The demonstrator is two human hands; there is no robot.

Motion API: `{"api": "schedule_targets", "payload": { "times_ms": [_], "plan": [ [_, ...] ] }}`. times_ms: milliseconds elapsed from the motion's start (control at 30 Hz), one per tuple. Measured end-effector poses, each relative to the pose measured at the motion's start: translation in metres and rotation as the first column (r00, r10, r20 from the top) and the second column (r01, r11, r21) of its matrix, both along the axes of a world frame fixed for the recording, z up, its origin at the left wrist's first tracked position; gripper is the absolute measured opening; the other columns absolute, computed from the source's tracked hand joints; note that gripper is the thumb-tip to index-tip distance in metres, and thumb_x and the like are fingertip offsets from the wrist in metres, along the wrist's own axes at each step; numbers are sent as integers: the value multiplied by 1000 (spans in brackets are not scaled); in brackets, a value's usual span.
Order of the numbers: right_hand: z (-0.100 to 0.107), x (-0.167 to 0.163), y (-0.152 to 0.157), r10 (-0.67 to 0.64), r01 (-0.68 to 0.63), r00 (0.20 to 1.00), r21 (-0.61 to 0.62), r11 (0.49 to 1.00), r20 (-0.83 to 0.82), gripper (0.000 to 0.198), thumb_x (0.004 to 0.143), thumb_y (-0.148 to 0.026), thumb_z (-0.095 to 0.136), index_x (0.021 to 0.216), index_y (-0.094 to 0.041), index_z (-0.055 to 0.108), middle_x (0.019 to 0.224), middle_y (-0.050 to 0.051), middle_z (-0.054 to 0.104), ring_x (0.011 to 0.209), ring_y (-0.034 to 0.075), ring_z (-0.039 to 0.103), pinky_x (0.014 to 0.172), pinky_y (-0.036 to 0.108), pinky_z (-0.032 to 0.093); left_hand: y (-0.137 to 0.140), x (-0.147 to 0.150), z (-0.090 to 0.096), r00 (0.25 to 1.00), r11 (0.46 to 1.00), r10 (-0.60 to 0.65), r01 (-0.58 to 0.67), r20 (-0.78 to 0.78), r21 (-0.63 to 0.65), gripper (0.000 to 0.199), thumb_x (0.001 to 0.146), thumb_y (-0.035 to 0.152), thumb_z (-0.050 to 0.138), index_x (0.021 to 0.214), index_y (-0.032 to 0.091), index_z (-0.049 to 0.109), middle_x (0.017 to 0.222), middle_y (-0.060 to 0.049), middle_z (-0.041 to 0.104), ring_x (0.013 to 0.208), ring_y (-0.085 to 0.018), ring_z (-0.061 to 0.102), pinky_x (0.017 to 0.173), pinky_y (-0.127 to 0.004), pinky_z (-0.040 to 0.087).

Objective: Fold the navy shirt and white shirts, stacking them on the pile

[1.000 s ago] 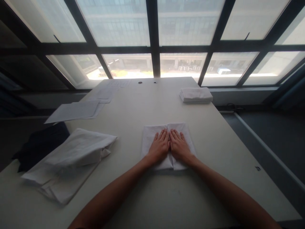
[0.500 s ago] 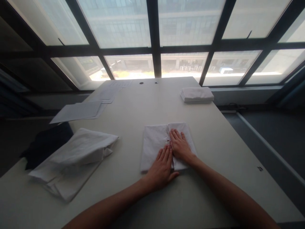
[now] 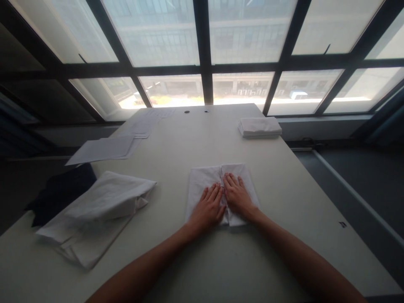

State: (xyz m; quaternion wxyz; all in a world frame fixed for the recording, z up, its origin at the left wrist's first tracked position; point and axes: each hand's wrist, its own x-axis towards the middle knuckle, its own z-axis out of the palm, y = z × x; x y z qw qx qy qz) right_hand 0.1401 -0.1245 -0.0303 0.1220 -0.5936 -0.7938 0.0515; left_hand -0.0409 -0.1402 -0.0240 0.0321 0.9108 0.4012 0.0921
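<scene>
A white cloth [image 3: 198, 179] lies on the table in front of me, its two sides folded inward so that their edges meet along a middle seam. My left hand [image 3: 208, 207] rests flat on the left panel, fingers stretched out towards the seam. On the right panel lies my right hand [image 3: 236, 193], also flat, its fingertips close to the seam. The hands are side by side, and neither grips the fabric. Parts of the cloth are hidden beneath them.
A loosely crumpled white cloth [image 3: 97, 210] lies on the left, partly over a dark cloth [image 3: 63, 187]. Paper sheets [image 3: 102, 150] are spread along the table's left edge. Near the far right edge sits a stack of folded white cloth [image 3: 260, 127]. Windows line the far side.
My left hand has slid forward and slightly left on the cloth, its thumb drawn in closer. The right hand stays nearly in place on the right panel.
</scene>
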Motion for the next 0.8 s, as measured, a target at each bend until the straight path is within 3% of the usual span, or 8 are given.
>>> {"api": "schedule_targets", "payload": {
  "times_ms": [133,333,467,700,800],
  "plan": [
    [6,-7,-6,-26,25,997,-9,1000,-67,57,104,-27,26,157,-8,36,164,14,28,154,27,20,124,51,16,0,-10,2,998,998,69,-69,8,9,59,104,39,37,154,8,39,161,-18,36,153,-29,25,123,-52,24],
    [8,-18,-12,147,-148,987,-14,989,-65,57,102,-21,29,157,-7,35,164,13,27,154,24,19,125,49,16,-4,-6,4,996,994,86,-84,-25,67,61,101,33,41,158,14,34,164,-13,31,155,-31,18,124,-56,19],
    [5,-18,-13,90,-89,995,12,996,-50,61,98,-16,31,157,-1,32,164,17,27,155,26,17,125,49,16,-4,-2,6,997,994,73,-71,-24,85,64,100,33,42,161,17,29,164,-11,31,155,-30,18,124,-57,17],
    [2,-18,-13,91,-92,994,-5,996,-60,58,103,-23,26,157,-4,32,164,13,30,154,25,20,126,50,14,-1,-4,3,997,995,74,-73,-8,64,63,101,36,41,161,18,30,164,-11,31,154,-29,21,124,-55,17],
    [3,-18,-14,74,-74,996,1,997,-58,58,104,-27,26,157,-6,32,164,14,29,155,25,18,125,49,14,3,-16,-1,991,990,134,-133,-13,49,61,103,41,40,158,16,36,164,-13,32,153,-31,24,123,-56,21]
  ]
}}
